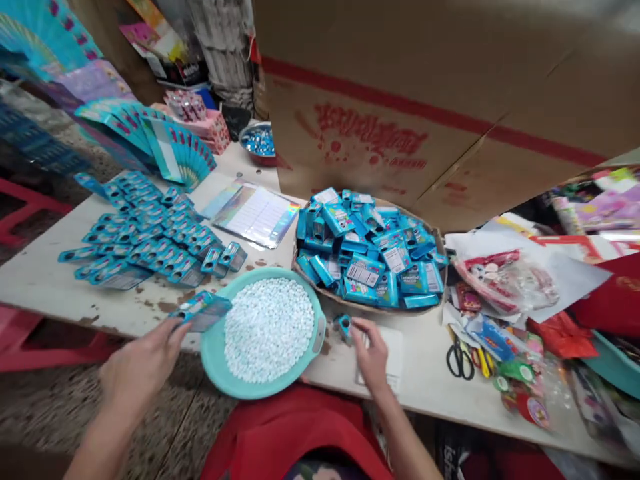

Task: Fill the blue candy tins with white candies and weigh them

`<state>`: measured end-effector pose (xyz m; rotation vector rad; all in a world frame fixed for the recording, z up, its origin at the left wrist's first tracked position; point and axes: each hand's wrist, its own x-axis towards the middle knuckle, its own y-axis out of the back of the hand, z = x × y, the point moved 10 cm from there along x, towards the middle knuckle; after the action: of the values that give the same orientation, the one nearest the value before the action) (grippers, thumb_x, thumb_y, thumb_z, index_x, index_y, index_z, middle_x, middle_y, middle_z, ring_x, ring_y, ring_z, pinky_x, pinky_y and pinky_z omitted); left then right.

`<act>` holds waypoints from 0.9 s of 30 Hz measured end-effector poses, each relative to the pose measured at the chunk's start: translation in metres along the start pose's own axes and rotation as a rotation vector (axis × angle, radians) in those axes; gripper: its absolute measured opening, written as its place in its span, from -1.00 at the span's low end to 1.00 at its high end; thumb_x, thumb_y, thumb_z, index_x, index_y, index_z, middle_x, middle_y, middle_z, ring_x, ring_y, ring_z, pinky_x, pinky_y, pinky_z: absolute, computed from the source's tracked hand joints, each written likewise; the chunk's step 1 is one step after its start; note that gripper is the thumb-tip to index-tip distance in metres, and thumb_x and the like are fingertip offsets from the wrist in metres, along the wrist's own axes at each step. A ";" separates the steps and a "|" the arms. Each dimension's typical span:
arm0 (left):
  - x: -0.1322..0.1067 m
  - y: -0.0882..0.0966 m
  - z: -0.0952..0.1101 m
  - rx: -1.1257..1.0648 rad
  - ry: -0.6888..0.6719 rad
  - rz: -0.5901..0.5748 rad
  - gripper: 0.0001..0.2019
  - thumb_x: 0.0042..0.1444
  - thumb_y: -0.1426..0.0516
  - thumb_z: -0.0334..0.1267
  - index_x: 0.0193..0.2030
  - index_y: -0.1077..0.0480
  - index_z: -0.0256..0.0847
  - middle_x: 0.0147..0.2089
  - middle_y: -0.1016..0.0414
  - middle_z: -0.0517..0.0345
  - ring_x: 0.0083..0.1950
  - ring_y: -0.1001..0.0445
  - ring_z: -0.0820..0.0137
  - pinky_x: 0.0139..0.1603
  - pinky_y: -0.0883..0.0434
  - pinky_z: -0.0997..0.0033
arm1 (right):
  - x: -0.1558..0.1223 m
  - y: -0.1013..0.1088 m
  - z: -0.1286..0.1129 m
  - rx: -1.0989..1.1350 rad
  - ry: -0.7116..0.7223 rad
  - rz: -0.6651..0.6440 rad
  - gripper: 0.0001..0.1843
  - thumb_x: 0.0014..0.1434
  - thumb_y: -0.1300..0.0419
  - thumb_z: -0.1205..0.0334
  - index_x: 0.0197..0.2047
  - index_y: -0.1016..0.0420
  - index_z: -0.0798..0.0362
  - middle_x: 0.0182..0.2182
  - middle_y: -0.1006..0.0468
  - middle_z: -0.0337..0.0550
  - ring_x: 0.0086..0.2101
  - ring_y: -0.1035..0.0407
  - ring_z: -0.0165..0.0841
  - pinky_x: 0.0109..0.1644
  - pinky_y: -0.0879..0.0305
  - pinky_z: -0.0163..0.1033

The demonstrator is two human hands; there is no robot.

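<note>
My left hand point(143, 363) is closed on a small blue box point(203, 311), held at the left rim of a teal basin point(211, 363). Many small white pellets point(270, 330) fill the middle of that basin. To its right, my right hand point(370, 353) has its fingers at another small blue box point(343, 327) low over the table, over a pale flat sheet point(395, 353). A wide cardboard tray point(370, 307) just beyond holds a loose heap of such boxes point(365, 270). Rows of upright blue boxes point(150, 233) with dark round openings stand on the left.
A large carton point(425, 100) rises behind the tray. Shiny printed sheets point(260, 213) lie between the rows and the tray. On the right are black-handled scissors point(460, 360), tape rolls point(535, 408) and plastic bags. A metal bowl point(259, 141) stands at the back.
</note>
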<state>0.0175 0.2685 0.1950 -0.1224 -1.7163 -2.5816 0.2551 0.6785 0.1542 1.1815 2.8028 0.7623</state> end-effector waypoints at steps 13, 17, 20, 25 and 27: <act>0.060 -0.096 -0.070 0.242 0.251 -0.112 -0.49 0.20 0.14 0.10 0.03 -0.35 -0.20 -0.44 -0.29 0.12 -0.25 -0.41 0.16 -0.23 -0.28 0.20 | 0.013 -0.024 0.068 -0.510 0.278 -0.513 -0.46 0.19 0.14 0.44 0.21 -0.28 -0.01 0.07 -0.40 -0.05 0.03 -0.34 -0.28 0.06 -0.36 -0.12; 0.054 -0.096 -0.060 0.190 0.255 -0.018 -0.51 0.23 0.09 0.06 0.14 -0.26 -0.19 -0.39 -0.37 0.12 -0.28 -0.40 0.24 -0.19 -0.30 0.23 | 0.012 -0.029 0.082 -0.367 0.045 -0.358 -0.45 0.22 -0.06 0.08 0.22 -0.18 0.14 0.03 -0.41 0.06 0.00 -0.36 -0.23 0.09 -0.31 -0.06; 0.026 -0.111 -0.025 0.034 0.138 0.019 -0.63 0.27 0.12 -0.08 0.01 -0.36 -0.21 -0.22 -0.46 0.00 -0.21 -0.42 0.26 -0.11 -0.32 0.27 | -0.008 -0.033 0.098 -0.296 -0.085 -0.233 -0.25 0.03 -0.23 -0.11 0.17 -0.20 0.17 0.03 -0.39 0.10 0.01 -0.33 -0.17 0.09 -0.28 -0.03; -0.036 -0.182 0.073 -0.063 -0.258 -0.264 -0.65 0.18 -0.03 -0.11 0.02 -0.39 -0.23 0.13 -0.34 -0.17 0.21 -0.22 0.06 0.22 -0.14 0.11 | -0.032 -0.025 0.118 -0.122 -0.313 -0.059 -0.38 0.00 -0.21 -0.17 -0.04 -0.37 0.15 -0.17 -0.48 0.00 -0.18 -0.38 -0.25 -0.04 -0.31 -0.11; -0.050 -0.199 0.083 -0.001 -0.195 -0.323 -0.58 0.17 -0.02 -0.02 0.04 -0.37 -0.25 0.12 -0.31 -0.23 0.22 -0.17 -0.02 0.20 -0.12 0.02 | -0.035 -0.014 0.113 -0.081 -0.370 -0.008 -0.36 -0.08 -0.27 -0.16 -0.06 -0.40 0.14 -0.17 -0.49 -0.02 -0.18 -0.37 -0.25 -0.03 -0.30 -0.11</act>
<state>0.0560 0.4214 0.0392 -0.1071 -1.9451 -2.8826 0.2920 0.6954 0.0426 1.1594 2.4506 0.5795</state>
